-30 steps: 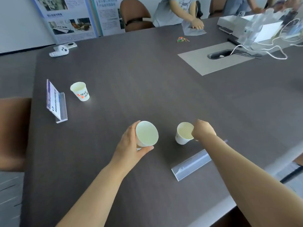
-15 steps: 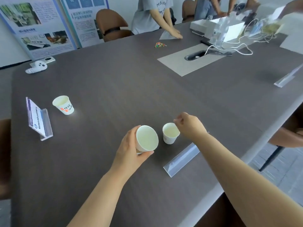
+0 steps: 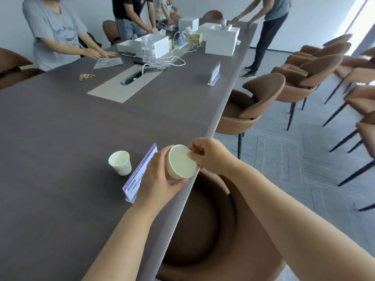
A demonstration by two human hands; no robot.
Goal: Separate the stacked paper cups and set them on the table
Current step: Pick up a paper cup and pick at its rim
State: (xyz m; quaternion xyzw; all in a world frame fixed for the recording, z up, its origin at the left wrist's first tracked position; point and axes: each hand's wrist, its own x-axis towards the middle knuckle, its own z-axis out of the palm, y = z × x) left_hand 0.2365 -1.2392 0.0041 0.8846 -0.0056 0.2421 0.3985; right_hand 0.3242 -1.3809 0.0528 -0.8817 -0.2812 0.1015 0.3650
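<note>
My left hand wraps around the stack of white paper cups, tilted with its mouth toward me, just above the table's right edge. My right hand pinches the stack's rim at the upper right with thumb and fingers. One separated white paper cup stands upright on the dark grey table, to the left of the stack. How many cups are in the stack cannot be told.
An acrylic name card stand lies between the lone cup and my left hand. A brown chair sits below me; more chairs line the right side. Boxes, bottles and cables crowd the far end, where several people stand.
My view has swung right. My right hand let go of the cup it set on the table and came over to pinch the rim of the stack in my left hand.
</note>
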